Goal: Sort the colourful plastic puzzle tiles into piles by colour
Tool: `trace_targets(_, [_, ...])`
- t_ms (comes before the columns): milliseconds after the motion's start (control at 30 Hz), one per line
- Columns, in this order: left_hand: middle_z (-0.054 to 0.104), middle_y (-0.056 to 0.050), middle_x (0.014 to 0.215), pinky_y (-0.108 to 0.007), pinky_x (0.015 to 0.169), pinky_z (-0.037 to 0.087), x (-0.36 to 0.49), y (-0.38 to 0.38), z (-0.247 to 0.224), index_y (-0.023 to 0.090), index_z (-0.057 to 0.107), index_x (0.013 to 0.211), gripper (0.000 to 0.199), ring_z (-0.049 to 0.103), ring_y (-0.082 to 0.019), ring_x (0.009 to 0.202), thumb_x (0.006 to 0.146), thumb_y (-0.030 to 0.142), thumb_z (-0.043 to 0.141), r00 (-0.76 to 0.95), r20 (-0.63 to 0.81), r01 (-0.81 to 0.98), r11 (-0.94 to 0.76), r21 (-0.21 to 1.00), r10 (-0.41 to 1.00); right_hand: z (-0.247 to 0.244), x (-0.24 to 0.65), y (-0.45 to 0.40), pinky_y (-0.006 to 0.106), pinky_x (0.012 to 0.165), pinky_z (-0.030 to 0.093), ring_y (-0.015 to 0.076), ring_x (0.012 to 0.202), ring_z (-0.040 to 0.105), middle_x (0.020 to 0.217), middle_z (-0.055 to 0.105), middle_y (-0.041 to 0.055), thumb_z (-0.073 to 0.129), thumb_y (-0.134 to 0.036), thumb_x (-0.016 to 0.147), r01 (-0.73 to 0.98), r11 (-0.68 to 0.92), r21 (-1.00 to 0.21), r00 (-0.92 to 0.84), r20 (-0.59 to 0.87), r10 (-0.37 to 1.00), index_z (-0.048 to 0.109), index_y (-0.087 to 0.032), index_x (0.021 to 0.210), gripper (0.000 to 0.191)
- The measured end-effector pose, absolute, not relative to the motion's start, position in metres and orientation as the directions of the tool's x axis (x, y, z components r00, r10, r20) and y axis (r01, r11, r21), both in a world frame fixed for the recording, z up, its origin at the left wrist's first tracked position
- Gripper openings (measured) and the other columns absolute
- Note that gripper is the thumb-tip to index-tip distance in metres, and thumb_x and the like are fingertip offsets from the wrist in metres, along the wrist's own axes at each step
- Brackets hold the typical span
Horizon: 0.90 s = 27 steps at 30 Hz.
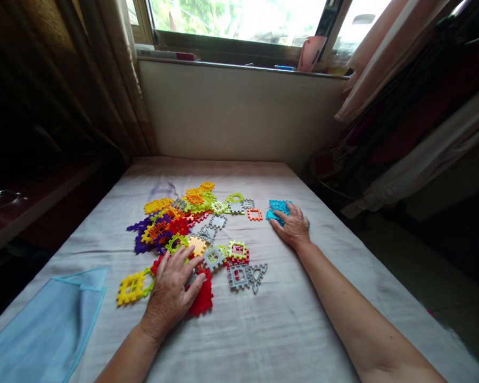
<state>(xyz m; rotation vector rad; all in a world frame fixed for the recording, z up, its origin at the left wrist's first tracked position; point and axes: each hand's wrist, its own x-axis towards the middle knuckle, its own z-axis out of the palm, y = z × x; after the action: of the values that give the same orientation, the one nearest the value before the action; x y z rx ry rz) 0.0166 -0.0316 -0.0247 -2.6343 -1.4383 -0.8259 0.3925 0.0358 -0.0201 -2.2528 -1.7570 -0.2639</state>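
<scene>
My left hand (174,290) lies with its fingers apart over the near part of a pile of plastic interlocking tiles. Under and beside it are a red tile (203,298), a yellow tile (131,289) and a light orange tile (197,246). My right hand (293,226) rests, fingers spread, on several blue interlocking tiles (280,204) and partly covers them. Between the hands lie a grey square tile (238,276), a grey triangular tile (257,276) and an orange square frame (254,214). Purple tiles (141,242) sit at the pile's left side.
A pale sheet (259,340) covers the table-like surface. Folded light-blue cloth (43,324) lies at the near left. Beyond the far edge stands a low wall (239,111) under a window, with a pink cup (311,53) on the sill. Curtains (104,69) hang at left; clothes hang at right.
</scene>
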Motion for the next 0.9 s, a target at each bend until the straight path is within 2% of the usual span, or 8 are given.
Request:
trace_targets(433, [0.056, -0.005, 0.143, -0.056, 0.118, 0.029, 0.014, -0.035, -0.023, 0.032, 0.061, 0.126, 0.035, 0.046, -0.026, 0.137, 0.094, 0.037, 0.050, 0.439, 0.411, 0.806, -0.553, 0.213, 0.799, -0.030, 0.449, 0.141, 0.059, 0.099, 0.038, 0.0359, 0.134, 0.033, 0.150, 0.043, 0.0126, 0.047, -0.053, 0.090, 0.940, -0.302, -0.158, 0.338, 0.314, 0.887, 0.069, -0.029, 0.122, 0.046])
trace_targets(667, [0.054, -0.004, 0.145, -0.055, 0.118, 0.028, 0.016, -0.037, -0.020, 0.033, 0.059, 0.129, 0.036, 0.045, -0.026, 0.138, 0.094, 0.035, 0.049, 0.423, 0.380, 0.818, -0.527, 0.231, 0.822, -0.033, 0.459, 0.166, 0.062, 0.101, 0.027, 0.0366, 0.134, 0.031, 0.151, 0.040, 0.0171, 0.045, -0.052, 0.091, 0.932, -0.322, -0.167, 0.361, 0.342, 0.868, 0.070, -0.023, 0.121, 0.048])
trace_targets(800, [0.054, -0.005, 0.145, -0.053, 0.118, 0.030, 0.018, -0.037, -0.021, 0.030, 0.058, 0.130, 0.036, 0.043, -0.025, 0.139, 0.096, 0.031, 0.047, 0.398, 0.421, 0.812, -0.527, 0.251, 0.815, -0.032, 0.455, 0.160, 0.059, 0.104, 0.020, 0.0346, 0.139, 0.024, 0.156, 0.033, 0.0187, 0.042, -0.044, 0.094, 0.947, -0.286, -0.144, 0.320, 0.429, 0.845, 0.065, -0.021, 0.128, 0.047])
trace_targets(900, [0.054, -0.007, 0.145, -0.050, 0.118, 0.032, 0.018, -0.036, -0.022, 0.027, 0.058, 0.129, 0.034, 0.043, -0.024, 0.140, 0.097, 0.030, 0.046, 0.372, 0.466, 0.807, -0.528, 0.266, 0.803, -0.030, 0.443, 0.144, 0.056, 0.107, 0.018, 0.0337, 0.139, 0.027, 0.154, 0.035, 0.0207, 0.041, -0.041, 0.094, 0.958, -0.254, -0.135, 0.287, 0.511, 0.811, 0.062, -0.018, 0.130, 0.048])
